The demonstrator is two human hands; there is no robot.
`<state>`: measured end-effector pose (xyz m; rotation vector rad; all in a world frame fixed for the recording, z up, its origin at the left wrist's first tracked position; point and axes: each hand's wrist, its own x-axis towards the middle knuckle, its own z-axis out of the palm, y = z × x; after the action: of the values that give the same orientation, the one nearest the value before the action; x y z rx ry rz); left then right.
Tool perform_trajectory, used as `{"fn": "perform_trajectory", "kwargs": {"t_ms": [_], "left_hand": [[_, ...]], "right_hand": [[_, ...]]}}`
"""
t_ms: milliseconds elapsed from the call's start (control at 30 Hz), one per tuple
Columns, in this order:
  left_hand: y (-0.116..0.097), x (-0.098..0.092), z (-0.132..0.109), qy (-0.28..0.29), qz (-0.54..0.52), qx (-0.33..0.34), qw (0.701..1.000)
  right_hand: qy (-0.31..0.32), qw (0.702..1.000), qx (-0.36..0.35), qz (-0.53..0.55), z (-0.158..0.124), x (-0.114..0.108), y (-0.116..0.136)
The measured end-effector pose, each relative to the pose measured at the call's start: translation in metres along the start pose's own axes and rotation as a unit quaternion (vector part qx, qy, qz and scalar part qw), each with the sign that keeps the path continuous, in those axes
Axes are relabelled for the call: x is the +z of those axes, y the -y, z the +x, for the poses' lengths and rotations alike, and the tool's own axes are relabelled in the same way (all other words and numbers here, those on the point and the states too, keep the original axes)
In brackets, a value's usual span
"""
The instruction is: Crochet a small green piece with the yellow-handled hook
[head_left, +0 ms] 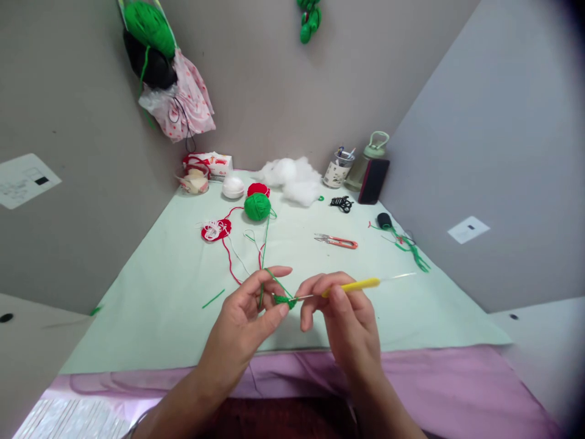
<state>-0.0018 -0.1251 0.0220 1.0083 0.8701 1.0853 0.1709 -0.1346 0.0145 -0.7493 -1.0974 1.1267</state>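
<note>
My left hand [250, 312] pinches a small green crochet piece [285, 300] between thumb and fingers, with green yarn running over the raised index finger. That yarn leads back to a green yarn ball [258, 207]. In my right hand [342, 308] is a crochet hook with a yellow handle [361, 285], held between thumb and fingers. Its thin metal tip reaches left to the green piece and appears to touch it. A second metal end sticks out of the handle to the right. The stitches are too small to make out.
Orange thread snips [343, 242] lie beyond my right hand. Red and white yarn [216, 230] lies at left, its strands trailing towards my left hand. Behind are white stuffing [292, 178], a black claw clip [342, 203], a phone [374, 181], a bottle [361, 174] and a pen cup [339, 171].
</note>
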Motion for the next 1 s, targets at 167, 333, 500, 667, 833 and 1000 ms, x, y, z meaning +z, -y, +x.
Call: {"fn": "perform_trajectory", "kwargs": {"t_ms": [167, 333, 500, 667, 833, 1000], "left_hand": [[0.0, -0.001, 0.0, -0.001, 0.009, 0.003, 1.0], [0.0, 0.0, 0.001, -0.009, 0.049, 0.019, 0.999], [0.0, 0.005, 0.001, -0.058, 0.144, 0.095, 0.983], [0.0, 0.006, 0.0, -0.068, 0.156, 0.096, 0.981], [0.001, 0.006, 0.001, -0.065, 0.154, 0.092, 0.982], [0.003, 0.009, 0.002, -0.071, 0.146, 0.081, 0.983]], "right_hand": [[0.019, 0.999, -0.024, -0.019, -0.003, 0.0, 0.001], [0.024, 0.992, -0.08, -0.093, -0.003, 0.001, 0.003], [0.074, 0.92, -0.212, -0.322, -0.011, -0.004, 0.005], [0.08, 0.856, -0.289, -0.422, -0.015, -0.006, 0.003], [0.079, 0.872, -0.286, -0.389, -0.012, -0.004, 0.004], [0.075, 0.832, -0.317, -0.449, -0.014, -0.007, 0.0]]}}
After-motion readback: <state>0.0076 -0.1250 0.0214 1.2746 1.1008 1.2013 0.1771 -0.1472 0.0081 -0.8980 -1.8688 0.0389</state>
